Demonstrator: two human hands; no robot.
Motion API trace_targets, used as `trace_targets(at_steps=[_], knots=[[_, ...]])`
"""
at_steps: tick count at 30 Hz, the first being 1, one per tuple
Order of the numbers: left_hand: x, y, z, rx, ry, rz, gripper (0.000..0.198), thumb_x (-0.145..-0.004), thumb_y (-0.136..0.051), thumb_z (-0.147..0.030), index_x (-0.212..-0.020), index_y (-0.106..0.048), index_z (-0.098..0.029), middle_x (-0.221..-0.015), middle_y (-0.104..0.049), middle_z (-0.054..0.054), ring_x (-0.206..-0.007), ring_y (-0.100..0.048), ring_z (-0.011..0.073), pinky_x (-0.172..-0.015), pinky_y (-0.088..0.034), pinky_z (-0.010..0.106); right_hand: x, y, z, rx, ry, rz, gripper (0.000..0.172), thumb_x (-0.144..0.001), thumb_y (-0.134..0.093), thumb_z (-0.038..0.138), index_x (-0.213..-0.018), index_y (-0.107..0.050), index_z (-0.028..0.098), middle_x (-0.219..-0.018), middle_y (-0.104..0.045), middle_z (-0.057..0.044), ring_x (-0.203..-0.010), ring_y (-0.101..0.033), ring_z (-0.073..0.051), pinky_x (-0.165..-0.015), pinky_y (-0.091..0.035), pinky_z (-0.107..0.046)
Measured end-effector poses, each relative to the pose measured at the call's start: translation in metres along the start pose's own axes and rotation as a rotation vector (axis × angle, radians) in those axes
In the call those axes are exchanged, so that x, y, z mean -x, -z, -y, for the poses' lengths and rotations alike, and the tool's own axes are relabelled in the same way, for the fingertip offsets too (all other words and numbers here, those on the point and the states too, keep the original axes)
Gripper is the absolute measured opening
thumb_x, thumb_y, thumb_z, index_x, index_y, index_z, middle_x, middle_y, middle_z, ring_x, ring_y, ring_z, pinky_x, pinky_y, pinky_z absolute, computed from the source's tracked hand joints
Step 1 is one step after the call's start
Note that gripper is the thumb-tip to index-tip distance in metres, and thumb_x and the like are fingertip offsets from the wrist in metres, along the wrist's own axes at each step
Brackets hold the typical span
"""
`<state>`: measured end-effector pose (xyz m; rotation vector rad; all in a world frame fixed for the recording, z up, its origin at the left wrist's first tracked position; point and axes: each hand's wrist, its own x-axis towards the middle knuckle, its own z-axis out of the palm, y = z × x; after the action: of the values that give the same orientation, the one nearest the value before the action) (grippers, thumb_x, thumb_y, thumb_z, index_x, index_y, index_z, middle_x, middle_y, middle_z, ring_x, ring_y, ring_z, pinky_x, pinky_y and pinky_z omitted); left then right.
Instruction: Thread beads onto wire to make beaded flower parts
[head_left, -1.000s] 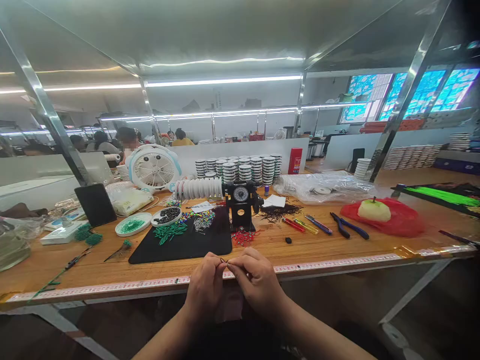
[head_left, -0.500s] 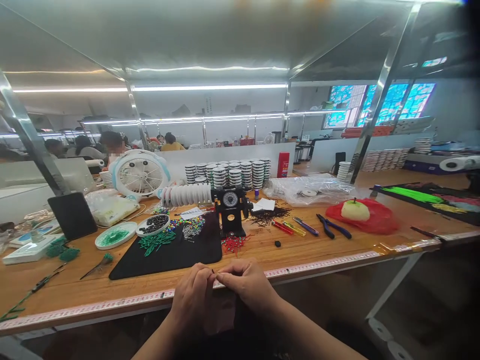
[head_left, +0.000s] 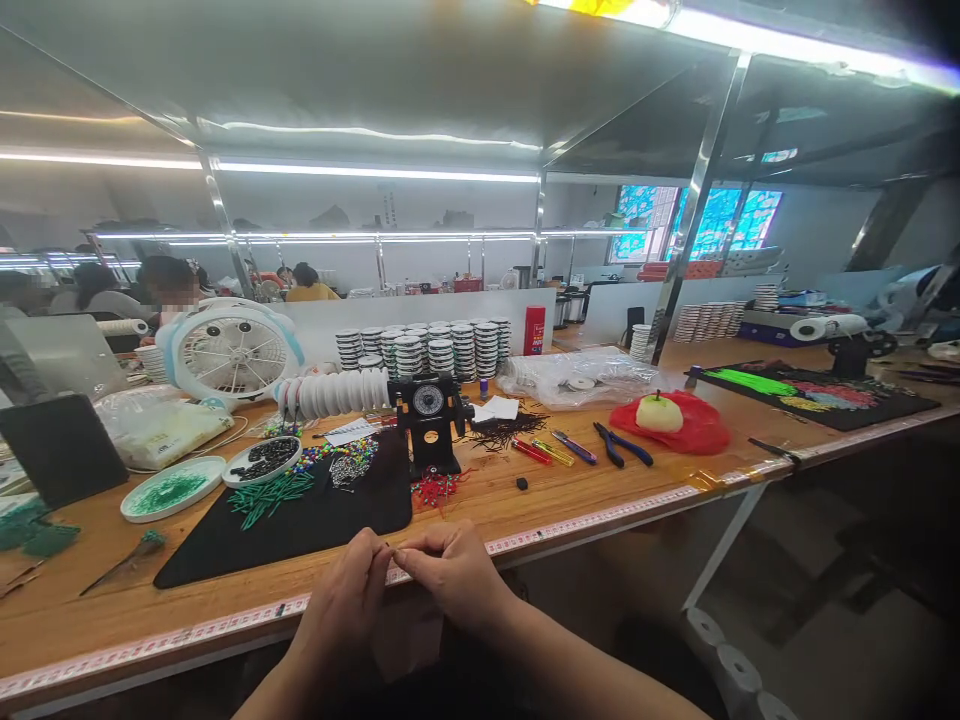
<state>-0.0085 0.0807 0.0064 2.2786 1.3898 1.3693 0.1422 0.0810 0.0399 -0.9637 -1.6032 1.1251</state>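
My left hand (head_left: 346, 600) and my right hand (head_left: 450, 573) meet fingertip to fingertip just in front of the wooden table's (head_left: 570, 500) front edge. Both pinch a tiny dark piece (head_left: 389, 548) between thumb and fingers; I cannot make out what it is. Just beyond the hands lies a black mat (head_left: 300, 520) with green tube beads (head_left: 266, 494), mixed coloured beads (head_left: 341, 456) and a black hand-crank winder (head_left: 429, 420). Small red pieces (head_left: 435, 488) lie at the winder's foot.
A white fan (head_left: 229, 350), two dishes of beads (head_left: 217, 478), stacked spools (head_left: 420, 348), pliers and cutters (head_left: 592, 445), a peeled apple on a red bag (head_left: 664, 415) and a clear plastic bag (head_left: 577, 375) sit on the table. Other people work at the far left. A measuring tape (head_left: 600, 516) lines the front edge.
The view has swung to the right and tilted, so the hands and table contents sit further left in frame. The hands stay pinched together on the same small piece.
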Motion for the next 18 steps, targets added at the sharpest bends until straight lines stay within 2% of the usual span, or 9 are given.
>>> trace_targets(at_steps=[6,9,12,16,18], knots=[[-0.001,0.007,-0.001,0.093,0.071,0.072,0.025,-0.090,-0.033,-0.032,-0.068,-0.041,-0.021,-0.064,-0.044,-0.001,-0.058,-0.045,0.0151,-0.056,-0.035,0.027,0.001,-0.001,0.001,0.046,0.030,0.014,0.021,-0.077,-0.056,0.027,-0.069,-0.072,0.015,-0.059,-0.062,0.000,-0.057,-0.051,-0.012,-0.051,-0.036,-0.021],[0.001,0.014,-0.004,0.158,0.149,0.137,0.027,-0.090,-0.033,-0.034,-0.068,-0.041,-0.020,-0.065,-0.045,-0.001,-0.060,-0.045,0.0151,-0.057,-0.035,0.026,0.004,-0.005,0.003,0.103,0.055,-0.009,0.021,-0.078,-0.056,0.028,-0.072,-0.070,0.014,-0.066,-0.064,-0.002,-0.063,-0.054,-0.013,-0.056,-0.039,-0.022],[0.003,0.019,-0.008,0.238,0.241,0.148,0.029,-0.091,-0.032,-0.036,-0.069,-0.041,-0.020,-0.064,-0.044,-0.001,-0.060,-0.044,0.0149,-0.057,-0.034,0.026,0.004,-0.008,0.005,0.154,0.083,-0.004,0.019,-0.078,-0.056,0.027,-0.070,-0.067,0.014,-0.067,-0.064,-0.003,-0.064,-0.055,-0.013,-0.058,-0.040,-0.023],[0.005,0.020,-0.010,0.239,0.263,0.140,0.028,-0.091,-0.032,-0.036,-0.070,-0.042,-0.020,-0.065,-0.044,-0.001,-0.061,-0.043,0.0151,-0.058,-0.033,0.027,0.001,-0.008,0.007,0.069,-0.007,0.043,0.018,-0.074,-0.060,0.027,-0.068,-0.068,0.012,-0.060,-0.063,-0.003,-0.055,-0.052,-0.012,-0.051,-0.038,-0.022],[0.004,0.019,-0.009,0.223,0.248,0.147,0.028,-0.091,-0.032,-0.036,-0.070,-0.041,-0.020,-0.065,-0.044,-0.001,-0.061,-0.043,0.0152,-0.059,-0.032,0.027,-0.002,-0.006,0.008,-0.013,-0.046,0.065,0.018,-0.073,-0.061,0.028,-0.070,-0.070,0.012,-0.063,-0.065,-0.004,-0.058,-0.055,-0.013,-0.054,-0.040,-0.023]])
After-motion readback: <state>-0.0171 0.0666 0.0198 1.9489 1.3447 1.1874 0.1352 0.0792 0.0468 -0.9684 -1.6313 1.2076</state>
